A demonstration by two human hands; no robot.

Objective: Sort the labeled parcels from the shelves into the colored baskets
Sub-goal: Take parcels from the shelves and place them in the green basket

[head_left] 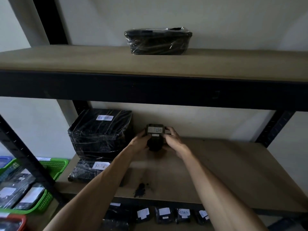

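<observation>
A small black parcel [155,135] with a white label reading RETURN stands at the back of the middle shelf [225,164]. My left hand [140,142] grips its left side and my right hand [173,139] grips its right side. To the left, a large black wrapped parcel [100,132] labeled RETURN rests on a flat parcel [88,170], also labeled RETURN. Another black wrapped parcel [158,41] lies on the top shelf [66,60]. Several small labeled parcels [164,214] sit in a row on the shelf below. A green basket [48,194] with parcels stands at the lower left.
A blue basket [5,161] peeks in behind the green one, and a red basket [15,222] shows at the bottom left corner. Black metal shelf posts [25,157] rise at the left and right. A dark smudge [140,190] marks the middle shelf's front.
</observation>
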